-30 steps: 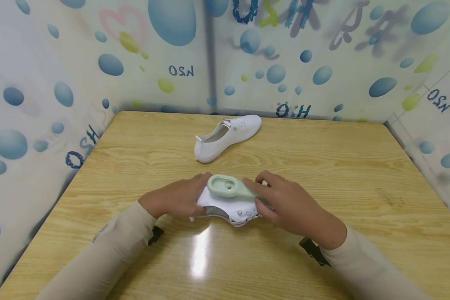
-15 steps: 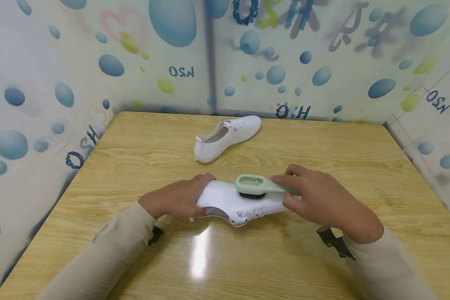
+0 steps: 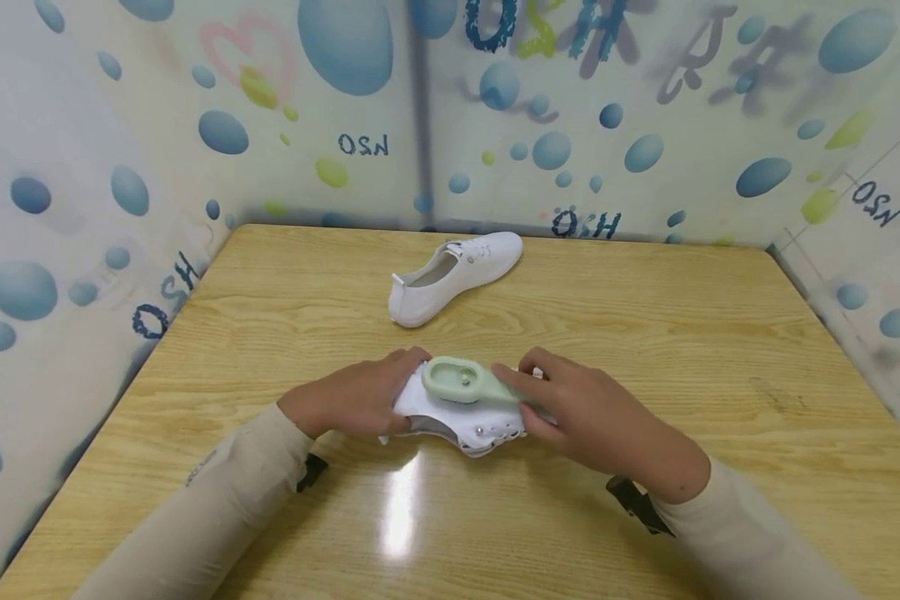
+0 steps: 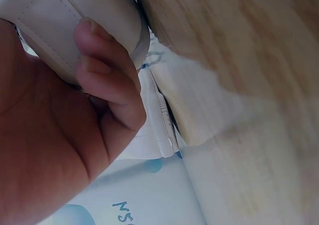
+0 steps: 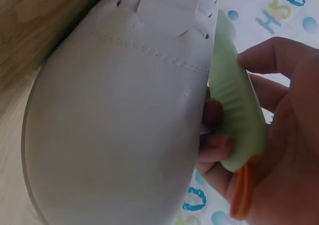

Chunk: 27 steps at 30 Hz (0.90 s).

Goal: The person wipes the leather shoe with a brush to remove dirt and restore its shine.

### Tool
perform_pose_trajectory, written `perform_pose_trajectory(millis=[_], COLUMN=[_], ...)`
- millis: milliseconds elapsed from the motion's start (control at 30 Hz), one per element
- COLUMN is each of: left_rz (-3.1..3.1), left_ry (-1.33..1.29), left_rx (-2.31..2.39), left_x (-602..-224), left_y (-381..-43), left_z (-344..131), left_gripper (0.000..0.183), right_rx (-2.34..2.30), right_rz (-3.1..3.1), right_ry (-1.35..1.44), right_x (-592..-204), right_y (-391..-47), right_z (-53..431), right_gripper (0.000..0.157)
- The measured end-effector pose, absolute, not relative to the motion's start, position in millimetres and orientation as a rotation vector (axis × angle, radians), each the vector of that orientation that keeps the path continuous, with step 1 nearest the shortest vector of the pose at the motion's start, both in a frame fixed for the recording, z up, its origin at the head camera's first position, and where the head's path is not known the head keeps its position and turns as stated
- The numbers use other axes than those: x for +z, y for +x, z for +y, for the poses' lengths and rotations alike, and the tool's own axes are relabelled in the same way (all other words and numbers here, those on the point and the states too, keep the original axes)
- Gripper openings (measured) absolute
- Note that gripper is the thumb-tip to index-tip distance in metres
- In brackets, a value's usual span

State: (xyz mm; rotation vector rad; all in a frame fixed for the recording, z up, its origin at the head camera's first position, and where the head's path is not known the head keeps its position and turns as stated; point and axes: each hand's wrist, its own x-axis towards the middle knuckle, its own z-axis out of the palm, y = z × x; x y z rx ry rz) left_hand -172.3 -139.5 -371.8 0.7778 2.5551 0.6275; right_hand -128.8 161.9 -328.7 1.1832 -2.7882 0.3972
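Observation:
A white lace-up shoe (image 3: 450, 417) lies tipped on its side on the table, its opening facing me. My left hand (image 3: 360, 396) grips its heel end, the fingertips curled against the stitched heel in the left wrist view. In my right hand (image 3: 588, 417) is a pale green shoe brush (image 3: 453, 381), held by its handle (image 5: 237, 105). The brush head lies against the shoe's upward side near the heel, bristles hidden beneath it. An orange loop (image 5: 242, 190) hangs from the handle's end. The shoe's toe (image 5: 114, 135) fills much of the right wrist view.
A second white shoe (image 3: 450, 279) stands upright farther back on the wooden table (image 3: 682, 333). Behind the table rises a wall covering (image 3: 307, 192) with blue and green spots. A bright light reflection (image 3: 400, 508) shows on the table's near part.
The brush slid right along the shoe toward the toe, showing its dark bristles, then came back left toward the heel. My left hand and both shoes stayed in place.

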Motion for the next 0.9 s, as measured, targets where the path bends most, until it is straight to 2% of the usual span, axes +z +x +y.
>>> perform_pose_trajectory(millis=[433, 900], left_rz=[2.559, 2.560], left_ry=[0.758, 0.774], left_rx=[0.594, 0.606], left_x=[-371, -373], left_y=[-171, -172], left_z=[-139, -139], left_gripper=[0.076, 0.077], right_rx=[0.381, 0.348], right_rz=[-2.931, -2.840], right_ry=[0.993, 1.185], right_x=[-297, -326], right_y=[-129, -127], right_z=[195, 163], right_gripper=[0.042, 0.047])
